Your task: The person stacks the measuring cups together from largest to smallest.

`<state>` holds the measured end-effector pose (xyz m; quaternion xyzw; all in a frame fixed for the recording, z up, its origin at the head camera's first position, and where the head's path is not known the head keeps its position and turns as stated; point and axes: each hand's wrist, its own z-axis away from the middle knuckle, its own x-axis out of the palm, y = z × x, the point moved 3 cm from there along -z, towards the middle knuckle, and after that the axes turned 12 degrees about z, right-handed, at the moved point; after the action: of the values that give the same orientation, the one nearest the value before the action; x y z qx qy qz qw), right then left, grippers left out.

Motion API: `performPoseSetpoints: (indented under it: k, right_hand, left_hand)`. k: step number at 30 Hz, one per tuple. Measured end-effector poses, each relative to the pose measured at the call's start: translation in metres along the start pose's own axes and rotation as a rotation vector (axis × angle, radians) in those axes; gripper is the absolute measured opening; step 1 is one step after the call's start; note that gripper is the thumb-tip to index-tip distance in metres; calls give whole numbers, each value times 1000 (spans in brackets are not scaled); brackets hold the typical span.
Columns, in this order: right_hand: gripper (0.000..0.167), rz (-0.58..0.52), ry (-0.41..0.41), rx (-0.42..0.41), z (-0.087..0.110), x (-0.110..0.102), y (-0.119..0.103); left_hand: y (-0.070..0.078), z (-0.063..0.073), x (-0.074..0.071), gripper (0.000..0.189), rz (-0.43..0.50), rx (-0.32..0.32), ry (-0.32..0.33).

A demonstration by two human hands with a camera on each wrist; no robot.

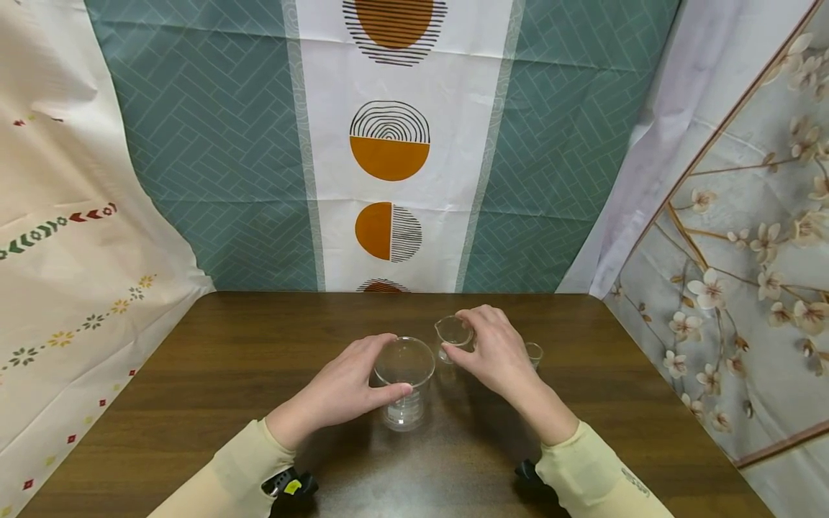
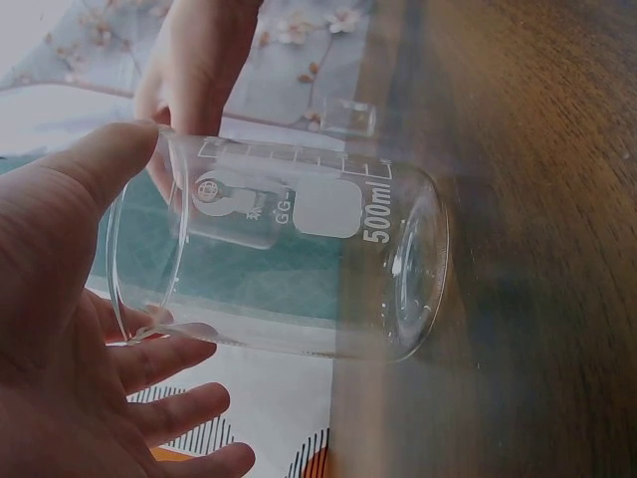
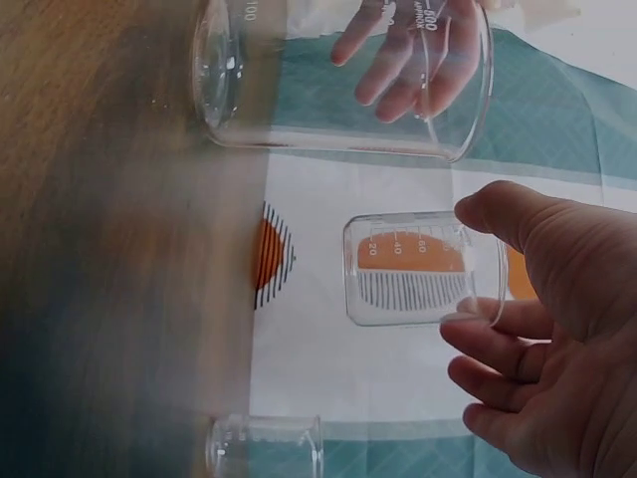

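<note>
My left hand (image 1: 346, 381) grips a large clear glass beaker (image 1: 404, 414) by its rim, thumb on the near side and fingers on the far side. White print reading 500ml shows on its wall in the left wrist view, and it stands upright on the table. With my right hand (image 1: 495, 349) I pinch a smaller glass beaker (image 3: 403, 269) near its rim between thumb and fingers. This one hangs upright above the tabletop, to the right of the large beaker and a little behind it. Both beakers look to have nothing inside.
A third, small glass beaker (image 1: 534, 354) stands on the brown wooden table (image 1: 259, 324), just right of my right hand and partly hidden by it. Patterned cloth (image 1: 550, 144) hangs behind the table, with more cloth along both sides.
</note>
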<state>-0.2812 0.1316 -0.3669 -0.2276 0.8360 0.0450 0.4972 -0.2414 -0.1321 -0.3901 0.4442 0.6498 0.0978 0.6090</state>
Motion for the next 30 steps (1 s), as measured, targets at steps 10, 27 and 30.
performPoseSetpoints:
  k: [10,27,30]
  right_hand:
    - [52,-19,-13,33,-1,-4,1]
    - [58,-64,-53,75,-11,-25,-2]
    - [58,-72,-50,67,-13,-27,-3]
  left_hand:
    - [-3,0,2,90,13,-12,-5]
    - [-2,-1,-1,92,17,-16,-8]
    - [-2,0,-1,92,20,-20,-10]
